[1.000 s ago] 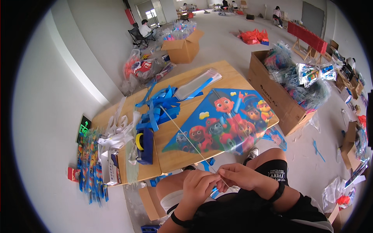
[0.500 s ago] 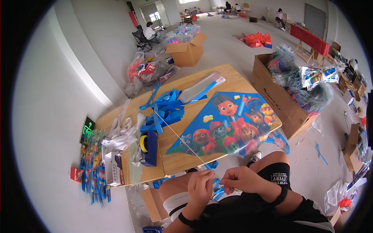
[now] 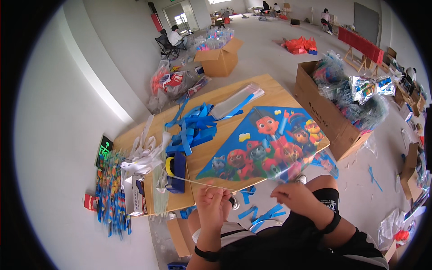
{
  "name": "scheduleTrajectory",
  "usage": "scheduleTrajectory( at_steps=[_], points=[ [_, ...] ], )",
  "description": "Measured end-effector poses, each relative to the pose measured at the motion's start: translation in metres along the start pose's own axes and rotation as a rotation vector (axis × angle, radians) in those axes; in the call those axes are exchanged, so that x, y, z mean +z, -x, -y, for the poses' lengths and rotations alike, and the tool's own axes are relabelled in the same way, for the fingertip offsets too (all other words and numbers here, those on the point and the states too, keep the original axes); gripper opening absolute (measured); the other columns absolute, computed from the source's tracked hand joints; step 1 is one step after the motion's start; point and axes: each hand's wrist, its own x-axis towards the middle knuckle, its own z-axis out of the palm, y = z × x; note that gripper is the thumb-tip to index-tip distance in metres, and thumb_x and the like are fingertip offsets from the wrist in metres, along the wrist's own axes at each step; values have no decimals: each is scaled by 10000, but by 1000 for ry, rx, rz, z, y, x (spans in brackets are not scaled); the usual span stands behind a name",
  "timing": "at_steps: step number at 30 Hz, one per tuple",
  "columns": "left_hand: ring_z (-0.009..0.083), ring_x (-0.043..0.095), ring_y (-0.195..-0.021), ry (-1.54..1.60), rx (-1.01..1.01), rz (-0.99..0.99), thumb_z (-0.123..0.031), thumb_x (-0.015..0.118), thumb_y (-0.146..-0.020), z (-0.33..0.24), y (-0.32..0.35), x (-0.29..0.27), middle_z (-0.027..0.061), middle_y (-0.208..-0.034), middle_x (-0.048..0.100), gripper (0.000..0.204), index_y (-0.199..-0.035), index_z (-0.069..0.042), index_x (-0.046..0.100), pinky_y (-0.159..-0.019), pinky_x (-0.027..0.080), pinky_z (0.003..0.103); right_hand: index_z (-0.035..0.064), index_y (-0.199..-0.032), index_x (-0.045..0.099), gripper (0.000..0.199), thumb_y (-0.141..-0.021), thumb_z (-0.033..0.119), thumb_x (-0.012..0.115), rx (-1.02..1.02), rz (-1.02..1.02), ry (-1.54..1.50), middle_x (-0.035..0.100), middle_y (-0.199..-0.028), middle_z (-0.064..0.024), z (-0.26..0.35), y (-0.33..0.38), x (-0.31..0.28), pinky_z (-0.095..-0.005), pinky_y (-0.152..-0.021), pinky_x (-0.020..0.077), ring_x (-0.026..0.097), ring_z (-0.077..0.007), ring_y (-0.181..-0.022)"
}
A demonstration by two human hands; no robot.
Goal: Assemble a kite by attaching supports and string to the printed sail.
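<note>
My left hand (image 3: 212, 206), raised at the table's front edge, pinches a thin pale rod (image 3: 191, 181). The rod lies almost level above the edge, its left end near a blue tape dispenser (image 3: 179, 173) with a yellow roll. To the right is my right hand (image 3: 294, 197), fingers curled together; whether anything sits in them is hidden. Just beyond it, a blue kite (image 3: 258, 155) printed with cartoon characters lies flat on the wooden table (image 3: 265, 85), its clear lower part reaching over the edge.
Blue ribbons (image 3: 195, 130), clear sleeves (image 3: 238, 101), white strips (image 3: 148, 155) and pale rods (image 3: 160, 191) lie on the table. Colourful bundles (image 3: 110, 193) hang at its left. A packed cardboard box (image 3: 324, 117) stands right; another box (image 3: 220, 60) is behind. People sit far off.
My hands have moved apart, left hand leftward and right hand slightly rightward and up. The rod has swung from a steep slant across the table to nearly level.
</note>
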Motion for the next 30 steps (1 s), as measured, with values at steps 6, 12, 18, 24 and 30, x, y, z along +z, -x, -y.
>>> scheduleTrajectory(
  at_steps=[6, 12, 18, 24, 30],
  points=[
    [191, 704, -913, 56, -193, 63, -46, 608, -1010, 24, 3, -17, 95, -1013, 709, 165, -1170, -47, 647, -833, 596, 326, 79, -1155, 669, 304, -868, 140, 748, -235, -611, 395, 698, -962, -132, -12, -14, -11, -399, -757, 553, 684, -353, -872],
    [203, 708, -974, 201, -329, 28, -73, 611, -1015, 45, 15, 3, 110, -1060, 718, 140, -1148, -60, 653, -867, 603, 339, 55, -1074, 636, 156, -949, 85, 724, 26, -370, -466, 644, -902, -7, -48, -11, 31, -244, -710, 515, 628, -91, -775],
    [188, 685, -992, 71, -288, 101, -87, 662, -995, 79, 23, 8, 122, -1097, 716, 185, -1169, -26, 675, -857, 579, 325, -4, -1188, 632, 261, -1005, 179, 667, 129, 58, -783, 713, -1007, -60, -18, -25, 65, -275, -742, 567, 680, -119, -839],
    [141, 624, -886, 119, -287, 97, -71, 641, -1007, 91, 23, 4, 89, -1029, 695, 208, -1189, 23, 678, -780, 525, 291, -34, -1140, 604, 223, -1022, 152, 635, 252, 50, -794, 719, -941, -88, -17, -36, 72, -282, -742, 576, 694, -133, -830],
    [151, 628, -903, 133, -333, 50, -113, 605, -1034, 91, 9, 14, 105, -1024, 696, 295, -1269, 60, 651, -806, 526, 291, -1, -1022, 592, 131, -1027, 128, 614, 136, -89, -630, 714, -909, -76, -28, -58, 76, -271, -678, 552, 692, -119, -770]
  ],
)
